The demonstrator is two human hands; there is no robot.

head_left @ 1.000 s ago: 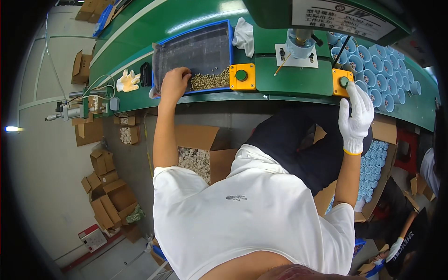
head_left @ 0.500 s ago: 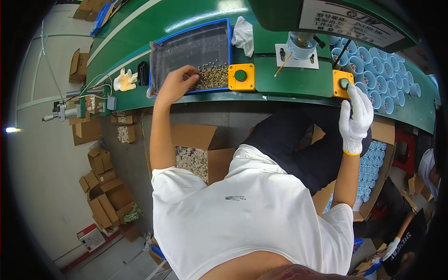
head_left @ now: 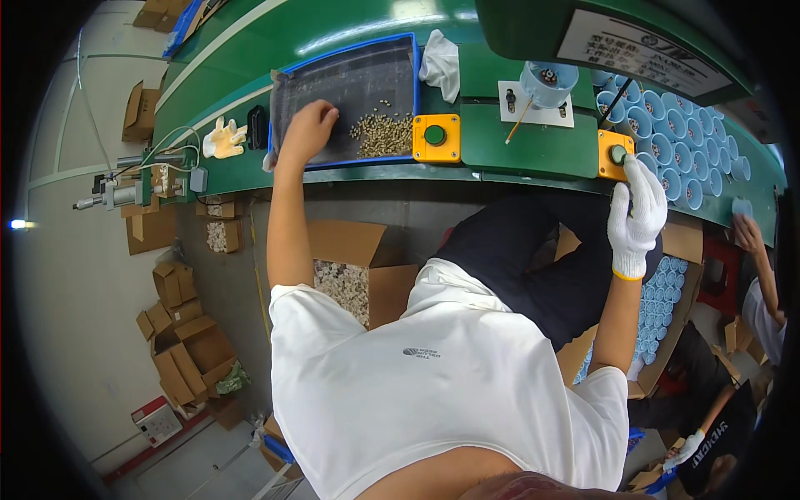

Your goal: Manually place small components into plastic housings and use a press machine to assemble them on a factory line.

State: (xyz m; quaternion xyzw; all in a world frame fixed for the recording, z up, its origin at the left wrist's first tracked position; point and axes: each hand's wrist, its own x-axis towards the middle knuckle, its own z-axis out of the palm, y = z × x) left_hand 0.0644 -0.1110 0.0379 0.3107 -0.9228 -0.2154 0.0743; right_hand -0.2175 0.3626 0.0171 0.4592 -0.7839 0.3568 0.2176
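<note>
My bare left hand is above the dark-lined blue tray, its fingers curled inward. Whatever they may hold is hidden. A pile of small brass-coloured metal pieces lies in the tray, to the right of that hand. In a white glove, my right hand has its fingers stretched out, the tips at the green push button of the right yellow box. A light blue cup with a dark part inside stands on the white plate beneath the green press.
Rows of blue cups fill the bench's right side. Left of the press are another yellow button box and a white cloth. Open cartons stand below the bench edge. At far right another person's hand holds a blue cup.
My left hand has moved up and left, off the metal pieces. The press ram has risen out of the cup. Another person's hand with a cup has appeared at far right.
</note>
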